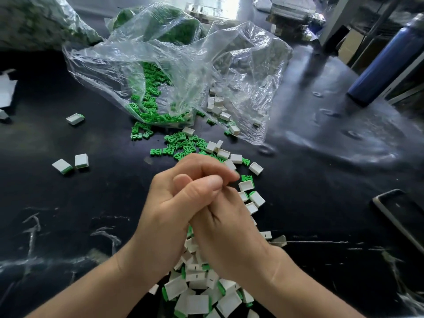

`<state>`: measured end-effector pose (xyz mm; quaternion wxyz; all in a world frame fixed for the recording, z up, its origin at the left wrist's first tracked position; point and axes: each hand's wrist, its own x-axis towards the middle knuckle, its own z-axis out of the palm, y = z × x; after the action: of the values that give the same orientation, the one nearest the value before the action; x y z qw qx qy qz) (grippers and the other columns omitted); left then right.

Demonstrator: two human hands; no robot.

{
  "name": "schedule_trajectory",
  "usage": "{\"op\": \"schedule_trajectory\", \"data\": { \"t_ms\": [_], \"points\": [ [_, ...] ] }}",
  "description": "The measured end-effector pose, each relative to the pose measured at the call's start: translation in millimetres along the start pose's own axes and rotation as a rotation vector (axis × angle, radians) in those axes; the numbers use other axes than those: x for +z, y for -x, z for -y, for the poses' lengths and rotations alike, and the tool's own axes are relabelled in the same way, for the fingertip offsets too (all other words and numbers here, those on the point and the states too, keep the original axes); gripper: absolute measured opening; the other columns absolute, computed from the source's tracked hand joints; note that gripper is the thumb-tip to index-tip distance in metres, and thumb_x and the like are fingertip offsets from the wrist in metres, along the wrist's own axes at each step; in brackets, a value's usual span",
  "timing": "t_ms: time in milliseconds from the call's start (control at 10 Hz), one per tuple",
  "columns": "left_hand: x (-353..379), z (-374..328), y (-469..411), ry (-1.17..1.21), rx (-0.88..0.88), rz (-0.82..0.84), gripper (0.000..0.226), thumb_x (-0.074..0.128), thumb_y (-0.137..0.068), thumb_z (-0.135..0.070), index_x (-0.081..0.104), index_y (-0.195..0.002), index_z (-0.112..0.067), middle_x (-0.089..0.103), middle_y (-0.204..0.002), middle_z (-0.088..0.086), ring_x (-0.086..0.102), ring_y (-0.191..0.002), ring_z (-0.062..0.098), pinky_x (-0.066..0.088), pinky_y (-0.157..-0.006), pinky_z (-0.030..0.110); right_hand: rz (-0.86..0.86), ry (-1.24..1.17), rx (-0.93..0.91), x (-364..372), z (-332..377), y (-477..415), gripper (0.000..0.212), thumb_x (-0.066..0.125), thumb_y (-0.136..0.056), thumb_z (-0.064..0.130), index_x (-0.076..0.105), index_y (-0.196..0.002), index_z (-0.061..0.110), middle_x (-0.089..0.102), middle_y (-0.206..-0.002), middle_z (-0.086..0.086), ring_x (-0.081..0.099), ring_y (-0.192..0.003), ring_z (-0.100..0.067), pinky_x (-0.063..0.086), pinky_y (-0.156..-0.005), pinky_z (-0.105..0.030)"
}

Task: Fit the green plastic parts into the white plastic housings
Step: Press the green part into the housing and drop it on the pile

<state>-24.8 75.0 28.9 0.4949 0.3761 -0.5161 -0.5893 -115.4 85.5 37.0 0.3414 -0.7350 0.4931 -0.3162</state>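
My left hand [174, 203] and my right hand [227, 228] are pressed together over the middle of the black table [91, 203], fingers curled into each other. Whatever lies between them is hidden. Just beyond the fingertips, loose green plastic parts [181, 143] spill from a clear bag [149, 88]. Empty white housings [236, 158] lie scattered to the right of them. Under my wrists is a heap of housings with green parts fitted [197, 292].
Three fitted pieces lie apart on the left [81, 160]. A second clear bag [243, 65] holds white housings. A blue bottle [385, 63] stands at the far right and a phone [403, 216] lies near the right edge. Bags of green parts [34, 19] sit at the back left.
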Motion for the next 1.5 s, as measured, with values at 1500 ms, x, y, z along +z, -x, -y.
{"op": "schedule_trajectory", "data": {
  "t_ms": [1500],
  "points": [
    [-9.2,-8.8,-8.7,0.159,-0.202,0.007,0.026,0.06,-0.064,-0.008,0.072,-0.084,0.004,0.069,-0.078,0.026,0.066,-0.063,0.031,0.058,-0.063,0.033,0.414,-0.67,0.328,-45.4,-31.3,-11.6,0.069,0.04,-0.073,0.066,0.059,-0.083,0.0,0.041,-0.048,0.008,0.03,-0.046,-0.008,0.028,-0.042,-0.014]
  ]
}}
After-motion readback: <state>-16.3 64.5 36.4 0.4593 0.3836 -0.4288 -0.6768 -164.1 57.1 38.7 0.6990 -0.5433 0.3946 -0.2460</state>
